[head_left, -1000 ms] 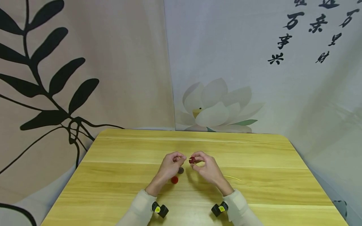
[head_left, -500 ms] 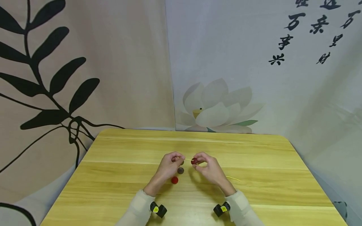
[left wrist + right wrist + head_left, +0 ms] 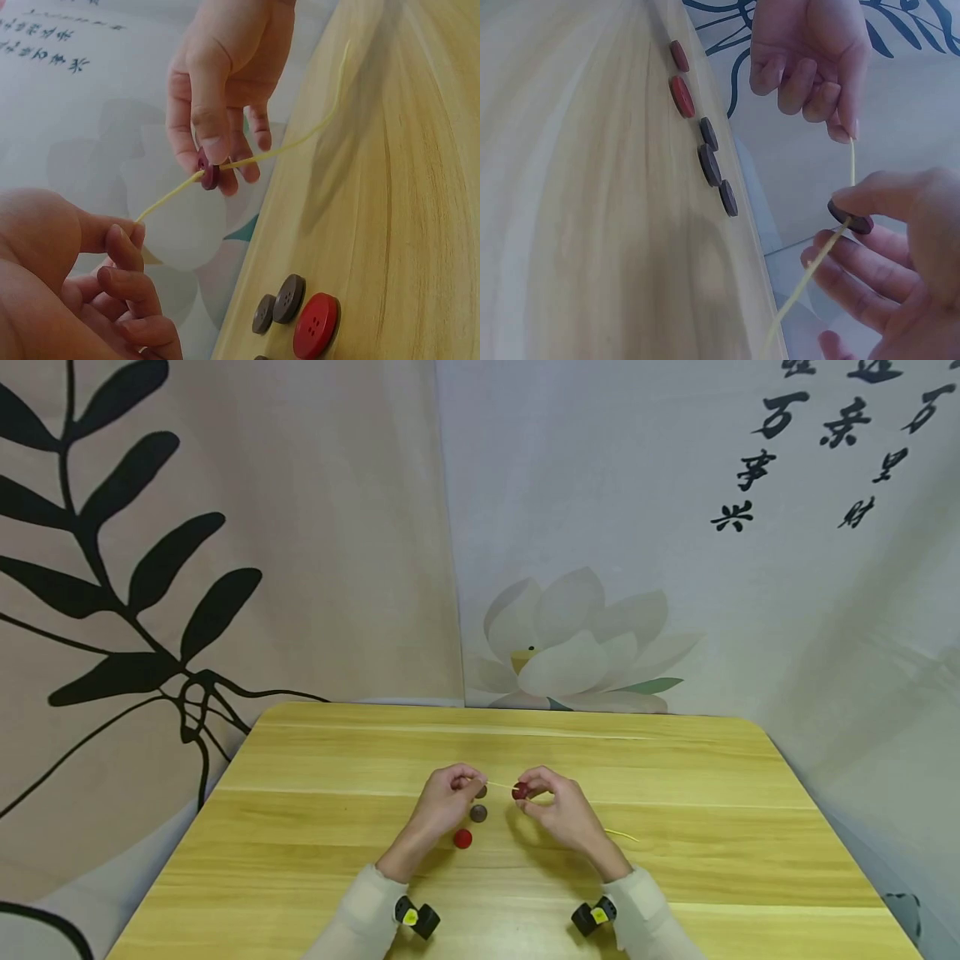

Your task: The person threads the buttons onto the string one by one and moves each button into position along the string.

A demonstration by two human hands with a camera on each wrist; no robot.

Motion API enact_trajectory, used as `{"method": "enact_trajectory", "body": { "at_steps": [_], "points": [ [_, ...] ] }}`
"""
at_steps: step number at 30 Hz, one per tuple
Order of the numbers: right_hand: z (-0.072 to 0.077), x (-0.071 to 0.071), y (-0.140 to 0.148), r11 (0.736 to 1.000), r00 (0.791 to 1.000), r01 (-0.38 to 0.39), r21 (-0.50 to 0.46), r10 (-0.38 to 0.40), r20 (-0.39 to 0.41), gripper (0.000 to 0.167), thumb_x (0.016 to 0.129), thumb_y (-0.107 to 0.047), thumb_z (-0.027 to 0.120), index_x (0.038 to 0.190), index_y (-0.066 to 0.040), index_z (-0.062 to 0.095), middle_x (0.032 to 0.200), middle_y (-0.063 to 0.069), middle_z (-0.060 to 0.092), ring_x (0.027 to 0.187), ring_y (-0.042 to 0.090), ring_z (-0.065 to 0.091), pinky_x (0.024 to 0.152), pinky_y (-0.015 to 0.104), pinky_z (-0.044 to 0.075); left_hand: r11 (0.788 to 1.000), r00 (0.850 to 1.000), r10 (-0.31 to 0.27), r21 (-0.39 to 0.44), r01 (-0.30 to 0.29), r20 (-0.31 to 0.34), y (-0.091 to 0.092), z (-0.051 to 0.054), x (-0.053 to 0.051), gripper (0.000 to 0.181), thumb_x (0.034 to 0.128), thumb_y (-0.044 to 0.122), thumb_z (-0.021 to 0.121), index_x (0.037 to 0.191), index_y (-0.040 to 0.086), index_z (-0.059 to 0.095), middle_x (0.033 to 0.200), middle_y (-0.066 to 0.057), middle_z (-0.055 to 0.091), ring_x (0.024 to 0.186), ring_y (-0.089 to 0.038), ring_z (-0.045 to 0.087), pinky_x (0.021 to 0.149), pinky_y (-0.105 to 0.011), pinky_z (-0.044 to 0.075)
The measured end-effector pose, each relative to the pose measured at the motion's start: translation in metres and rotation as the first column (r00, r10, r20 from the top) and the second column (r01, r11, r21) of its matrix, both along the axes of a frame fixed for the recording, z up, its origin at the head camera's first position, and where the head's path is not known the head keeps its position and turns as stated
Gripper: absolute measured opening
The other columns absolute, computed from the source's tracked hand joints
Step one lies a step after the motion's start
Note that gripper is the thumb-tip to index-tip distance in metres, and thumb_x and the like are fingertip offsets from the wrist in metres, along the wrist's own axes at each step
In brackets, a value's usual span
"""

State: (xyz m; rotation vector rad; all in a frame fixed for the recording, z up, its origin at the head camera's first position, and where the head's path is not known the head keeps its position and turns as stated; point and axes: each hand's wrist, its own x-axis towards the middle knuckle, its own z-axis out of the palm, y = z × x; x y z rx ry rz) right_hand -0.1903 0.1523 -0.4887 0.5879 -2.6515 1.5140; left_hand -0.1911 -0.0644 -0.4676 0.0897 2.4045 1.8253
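Note:
Thumb and index finger of my left hand (image 3: 444,800) pinch one end of a yellow string (image 3: 166,201). My right hand (image 3: 564,812) pinches a dark red button (image 3: 209,171) by its faces. The string passes through this button and is stretched between the two hands; its longer part trails away on the right hand's other side. Both hands are above the table. Below the left hand lie a bright red button (image 3: 315,325) and dark brown buttons (image 3: 289,298), (image 3: 728,197). In the right wrist view a brownish-red button (image 3: 679,55) lies past the bright red one.
The wooden table (image 3: 345,743) has rounded far corners. Behind it hang printed cloths (image 3: 360,568) with leaves, a lotus and writing. The string's loose tail (image 3: 621,835) shows right of the right wrist. Each sleeve carries a small black wrist camera (image 3: 417,917).
My hands have drawn apart, the right one moving right with the dark red button and the left one slightly left. More string shows between them, and another brown button is uncovered beside the left hand.

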Motion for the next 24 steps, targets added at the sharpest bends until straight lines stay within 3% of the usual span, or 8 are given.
{"method": "enact_trajectory", "body": {
  "at_steps": [12,24],
  "points": [
    [-0.002,0.000,0.008,0.999,0.999,0.030,0.029,-0.030,0.021,0.027,0.086,-0.004,0.075,0.109,-0.013,0.065,0.097,-0.004,0.073,0.093,0.018,0.066,0.094,0.056,0.045,1.000,1.000,0.012,0.024,-0.012,0.016,0.000,0.001,0.000,0.021,0.0980,0.016,0.062,0.103,-0.003,0.069,0.071,0.002,0.046,0.065,-0.014,0.042,0.058,-0.023,0.035],
    [-0.003,0.001,0.011,0.999,0.999,0.009,0.041,-0.010,0.038,0.025,0.088,-0.007,0.074,0.109,-0.015,0.065,0.097,-0.005,0.073,0.094,0.018,0.066,0.092,0.054,0.045,1.000,1.000,0.018,0.015,-0.019,0.016,-0.001,0.002,0.000,0.020,0.0984,0.016,0.061,0.103,-0.002,0.068,0.073,0.002,0.047,0.066,-0.014,0.042,0.059,-0.023,0.035]
  ]
}}
